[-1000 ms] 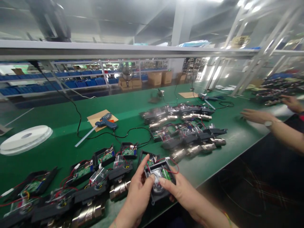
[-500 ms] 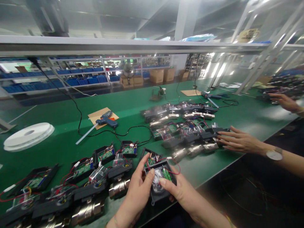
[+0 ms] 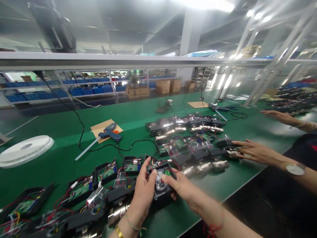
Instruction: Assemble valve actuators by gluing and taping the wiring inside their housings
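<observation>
My left hand (image 3: 143, 191) and my right hand (image 3: 182, 188) both grip a black plastic housing (image 3: 162, 188) with a clear round part, a green circuit board and red wires inside. It sits at the near edge of the green bench (image 3: 138, 115). My thumbs press on the clear round part in its middle. To the left lies a row of similar open black units (image 3: 81, 195) with metal valve bodies. A co-worker's hand (image 3: 255, 152) rests on another cluster of the same units (image 3: 193, 142) to the right.
A blue glue gun (image 3: 109, 134) lies on a cardboard square with its black cord trailing across the bench. A white tape reel (image 3: 24, 150) sits far left. The co-worker's other hand (image 3: 287, 119) reaches over the bench at the right. Shelving with blue bins and cartons stands behind.
My hands have kept hold of the housing and drawn it slightly closer. The co-worker's hand swung from the far right onto the pile of units and stays there.
</observation>
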Action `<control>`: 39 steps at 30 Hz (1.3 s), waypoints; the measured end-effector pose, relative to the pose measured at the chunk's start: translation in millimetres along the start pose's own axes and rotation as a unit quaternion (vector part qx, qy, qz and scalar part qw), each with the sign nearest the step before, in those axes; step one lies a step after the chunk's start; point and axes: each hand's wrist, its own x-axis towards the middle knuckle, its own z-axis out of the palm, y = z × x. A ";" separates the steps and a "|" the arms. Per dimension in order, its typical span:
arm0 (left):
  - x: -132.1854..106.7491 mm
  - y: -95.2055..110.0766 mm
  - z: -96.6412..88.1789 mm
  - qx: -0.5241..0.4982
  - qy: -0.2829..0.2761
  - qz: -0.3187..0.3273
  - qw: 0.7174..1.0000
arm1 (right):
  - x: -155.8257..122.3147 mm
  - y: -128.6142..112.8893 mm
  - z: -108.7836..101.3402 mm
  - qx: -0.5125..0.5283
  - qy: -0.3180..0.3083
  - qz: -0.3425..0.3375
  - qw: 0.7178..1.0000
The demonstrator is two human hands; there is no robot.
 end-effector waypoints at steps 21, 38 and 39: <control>24.7 -13.7 12.5 -0.065 0.005 -0.052 0.997 | 16.5 -12.2 -16.9 -0.037 0.006 0.083 0.996; 31.9 -0.3 15.6 -0.054 0.035 -0.062 0.996 | 24.8 -21.1 -13.1 -0.071 0.023 0.131 0.989; 32.2 0.8 15.7 -0.053 0.035 -0.065 0.996 | 22.8 -22.7 -13.9 -0.076 0.021 0.127 0.989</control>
